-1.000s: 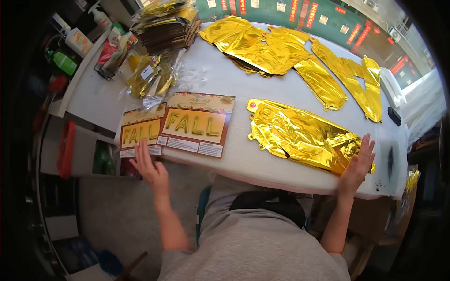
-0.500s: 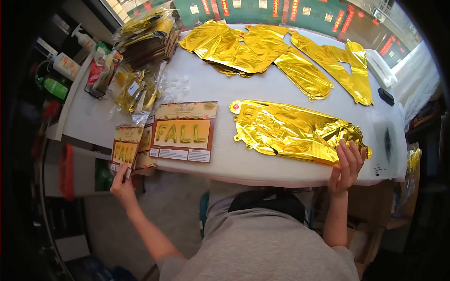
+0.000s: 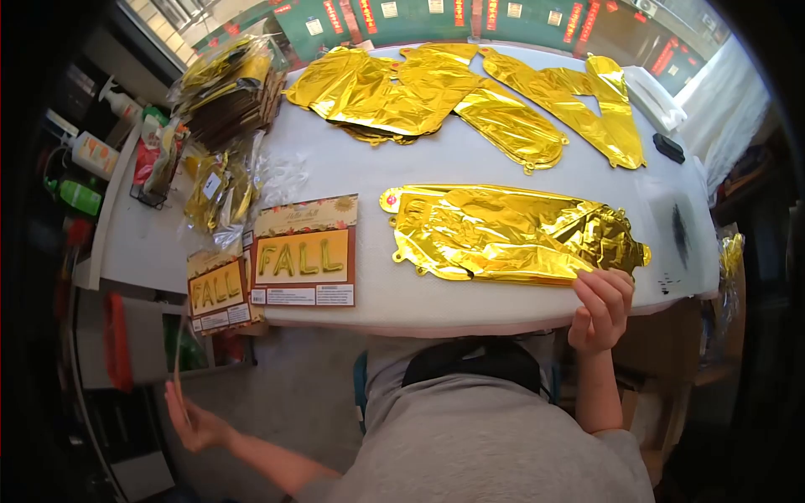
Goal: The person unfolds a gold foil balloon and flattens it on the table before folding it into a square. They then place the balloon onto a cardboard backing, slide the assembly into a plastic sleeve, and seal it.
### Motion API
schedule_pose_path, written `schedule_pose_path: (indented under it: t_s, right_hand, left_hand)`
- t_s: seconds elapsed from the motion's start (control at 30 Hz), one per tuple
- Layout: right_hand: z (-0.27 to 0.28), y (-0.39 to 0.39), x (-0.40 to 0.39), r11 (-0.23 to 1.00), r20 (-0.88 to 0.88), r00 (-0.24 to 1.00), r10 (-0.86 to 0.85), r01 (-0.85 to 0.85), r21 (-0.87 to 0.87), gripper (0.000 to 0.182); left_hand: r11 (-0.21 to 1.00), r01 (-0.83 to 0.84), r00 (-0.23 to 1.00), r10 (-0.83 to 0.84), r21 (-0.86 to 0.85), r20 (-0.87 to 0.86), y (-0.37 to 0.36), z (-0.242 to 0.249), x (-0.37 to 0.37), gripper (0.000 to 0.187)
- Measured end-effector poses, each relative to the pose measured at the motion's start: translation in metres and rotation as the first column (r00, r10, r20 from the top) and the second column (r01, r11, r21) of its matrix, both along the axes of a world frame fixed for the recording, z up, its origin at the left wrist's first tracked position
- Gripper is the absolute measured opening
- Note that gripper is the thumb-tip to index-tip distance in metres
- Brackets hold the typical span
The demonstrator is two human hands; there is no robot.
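Down at the lower left, below the table edge, my left hand (image 3: 197, 422) pinches a thin flat card (image 3: 179, 360), seen almost edge-on so its print is hidden. Above it lie a smaller-looking FALL card (image 3: 218, 292), overhanging the table edge, and a FALL header card (image 3: 304, 251) facing up. My right hand (image 3: 602, 308), fingers loosely bent with nothing visible in them, rests by the front edge of the table. Its fingertips are at the lower right edge of a flat gold foil balloon (image 3: 503, 235), which has small tabs and a red dot at one end.
More flat gold foil balloons (image 3: 419, 92) spread across the back of the white table (image 3: 352, 168). At left are a stack of bagged foil packs (image 3: 231, 92), clear plastic bags (image 3: 281, 172) and bottles (image 3: 92, 155). A black object (image 3: 668, 148) sits at right.
My left hand has moved down and away from the FALL cards with a thin card. My right hand's fingers have bent in from a more upright spread. The view has shifted slightly.
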State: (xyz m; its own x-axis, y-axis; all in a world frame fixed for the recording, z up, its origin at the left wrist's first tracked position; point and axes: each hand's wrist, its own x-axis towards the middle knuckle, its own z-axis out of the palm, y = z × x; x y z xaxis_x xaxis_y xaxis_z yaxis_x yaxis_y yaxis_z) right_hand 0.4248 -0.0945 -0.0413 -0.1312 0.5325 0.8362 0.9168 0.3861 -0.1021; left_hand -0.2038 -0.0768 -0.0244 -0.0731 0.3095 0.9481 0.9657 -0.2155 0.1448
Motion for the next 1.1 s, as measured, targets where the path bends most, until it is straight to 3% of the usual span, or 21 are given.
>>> schedule_pose_path:
  t_s: [0.03,0.1,0.17,0.2,0.23,0.27,0.3,0.4,0.47,0.5,0.53,0.57,0.63,0.7,0.77,0.83,0.87,0.9,0.97,1.03,1.1]
  right_hand:
    - [0.010,-0.001,-0.009,1.000,0.002,1.000,-0.015,0.015,-0.001,0.037]
    - [0.028,-0.003,-0.031,0.891,-0.482,0.861,0.164,-0.338,-0.302,0.045]
    - [0.035,0.003,-0.051,0.663,-0.866,0.452,0.213,-0.718,-0.212,0.058]
    - [0.041,0.003,-0.059,0.667,-0.865,0.455,0.211,-0.714,-0.213,0.058]
    - [0.048,0.003,-0.065,0.565,-0.983,0.154,0.101,-0.822,-0.071,0.059]
    - [0.054,0.003,-0.069,0.470,-0.987,-0.152,-0.049,-0.875,0.111,0.064]
    - [0.056,0.002,-0.071,0.453,-0.987,-0.153,-0.048,-0.884,0.115,0.064]
    - [0.053,-0.001,-0.061,0.643,-0.996,0.024,-0.088,-0.762,-0.075,0.076]
    - [0.039,-0.001,-0.031,0.761,-0.979,0.191,-0.070,-0.625,-0.176,0.076]
    - [0.030,0.008,-0.017,0.823,-0.954,0.298,-0.036,-0.533,-0.197,0.076]
    - [0.028,0.012,-0.006,0.826,-0.944,0.328,-0.031,-0.524,-0.209,0.075]
    - [0.027,0.014,0.003,0.833,-0.933,0.359,-0.030,-0.507,-0.222,0.074]
    - [0.026,0.018,0.013,0.815,-0.933,0.358,-0.032,-0.531,-0.232,0.073]
    - [0.023,0.018,0.020,0.795,-0.897,0.427,-0.111,-0.504,-0.338,0.072]
    - [0.025,0.019,0.020,0.780,-0.822,0.541,-0.178,-0.432,-0.453,0.064]
    - [0.044,0.017,0.020,0.731,-0.470,0.841,-0.269,-0.140,-0.668,0.053]
    - [0.040,0.017,0.025,0.789,-0.214,0.955,-0.206,0.033,-0.613,0.044]
    - [0.037,0.017,0.028,0.784,-0.204,0.953,-0.225,0.052,-0.619,0.044]
    - [0.035,0.017,0.025,0.766,0.013,0.973,-0.229,0.188,-0.615,0.044]
    - [0.035,0.027,0.008,0.753,-0.014,0.971,-0.239,0.176,-0.634,0.043]
    - [0.024,0.038,-0.002,0.759,0.050,0.996,-0.069,0.085,-0.646,0.045]
  left_hand:
    - [1.000,0.015,1.000,-0.015,-0.001,0.002,-0.002,0.012,0.009,0.024]
    - [0.994,0.071,0.964,-0.049,0.077,-0.263,-0.013,0.036,0.033,0.020]
    - [0.913,0.406,0.848,-0.390,-0.032,-0.358,0.006,0.053,0.094,0.020]
    - [0.828,0.533,0.763,-0.560,-0.176,-0.324,0.014,0.056,0.118,0.019]
    - [0.708,0.635,0.658,-0.705,-0.308,-0.264,0.022,0.057,0.144,0.019]
    - [0.620,0.686,0.612,-0.775,-0.381,-0.161,0.029,0.052,0.177,0.011]
    - [0.549,0.740,0.568,-0.820,-0.389,-0.077,0.038,0.049,0.218,0.007]
    - [0.329,0.827,0.381,-0.924,-0.455,0.024,0.062,0.031,0.284,0.019]
    - [0.280,0.873,0.309,-0.951,-0.399,0.010,0.086,0.011,0.316,0.018]
    - [0.245,0.883,0.294,-0.954,-0.400,0.065,0.100,0.011,0.337,0.025]
    - [0.234,0.877,0.293,-0.952,-0.420,0.081,0.107,0.001,0.347,0.045]
    - [0.241,0.875,0.302,-0.949,-0.420,0.085,0.110,-0.001,0.358,0.045]
    - [0.319,0.789,0.481,-0.852,-0.525,0.206,0.117,-0.003,0.379,0.058]
    - [0.285,0.742,0.475,-0.862,-0.607,0.177,0.124,-0.022,0.387,0.065]
    - [0.372,0.554,0.623,-0.779,-0.744,0.074,0.126,-0.026,0.390,0.058]
    - [0.347,0.527,0.615,-0.786,-0.776,0.067,0.125,-0.030,0.389,0.057]
    - [0.340,0.474,0.633,-0.773,-0.813,0.046,0.125,-0.033,0.388,0.056]
    - [0.325,0.487,0.619,-0.783,-0.811,0.058,0.125,-0.033,0.388,0.056]
    - [0.327,0.466,0.631,-0.774,-0.822,0.050,0.124,-0.029,0.387,0.055]
    - [0.320,0.478,0.624,-0.779,-0.818,0.060,0.123,-0.029,0.387,0.056]
    - [0.312,0.461,0.636,-0.769,-0.831,0.064,0.124,-0.029,0.387,0.057]
